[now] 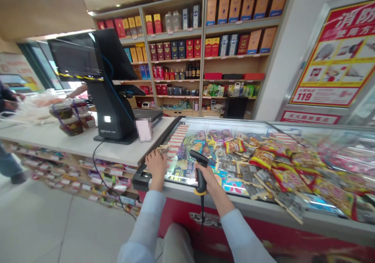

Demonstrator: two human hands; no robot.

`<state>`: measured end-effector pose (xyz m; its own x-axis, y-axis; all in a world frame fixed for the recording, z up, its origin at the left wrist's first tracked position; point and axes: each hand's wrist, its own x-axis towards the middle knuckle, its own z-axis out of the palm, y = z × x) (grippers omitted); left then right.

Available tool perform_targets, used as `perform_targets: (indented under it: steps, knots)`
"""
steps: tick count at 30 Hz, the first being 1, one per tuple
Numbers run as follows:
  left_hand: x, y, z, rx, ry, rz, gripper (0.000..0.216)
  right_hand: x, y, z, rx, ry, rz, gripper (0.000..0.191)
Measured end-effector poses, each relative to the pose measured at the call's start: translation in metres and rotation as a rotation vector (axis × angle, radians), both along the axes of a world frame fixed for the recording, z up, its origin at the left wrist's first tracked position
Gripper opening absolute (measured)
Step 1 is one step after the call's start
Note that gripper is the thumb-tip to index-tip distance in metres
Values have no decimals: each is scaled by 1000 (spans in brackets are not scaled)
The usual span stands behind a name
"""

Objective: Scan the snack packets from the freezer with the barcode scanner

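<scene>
My right hand [207, 177] is wrapped round the handle of a black and yellow barcode scanner [200, 180]. The scanner's head points left over the glass top of a display freezer [175, 185], and its cord hangs down the red front. At the freezer's left corner, my left hand [156, 164] has its fingers bent over a small tan-edged packet [163, 149], mostly hidden behind them. Between the hands, colourful snack packets [180, 167] show at the glass. To the right lies a spread of red and yellow snack bags [263, 158] and dark tan-edged packets [249, 173].
Left of the freezer, a white counter [79, 143] carries a black checkout terminal [113, 111], stacked tubs [72, 125] and plastic bags [32, 107]. A black cable [95, 165] hangs in front. Boxed-goods shelves [175, 62] stand behind. Another person [8, 99] is at far left.
</scene>
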<state>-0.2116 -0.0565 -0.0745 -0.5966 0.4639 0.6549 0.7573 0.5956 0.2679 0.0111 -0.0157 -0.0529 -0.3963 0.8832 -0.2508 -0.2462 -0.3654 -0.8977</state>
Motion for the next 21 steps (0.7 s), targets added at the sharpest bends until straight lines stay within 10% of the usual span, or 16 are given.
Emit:
perform_targets:
  steps: [11,16,21]
  knots:
    - [26,4,32,66,33,-69,54,73,16,24,145,-29,-58,21]
    - [83,38,54,29,-22,-441,48,131,30,45,245,-12,-190,23]
    - [140,77,41,-10,-249,-997,42,183,41,44,212,-38,-327,27]
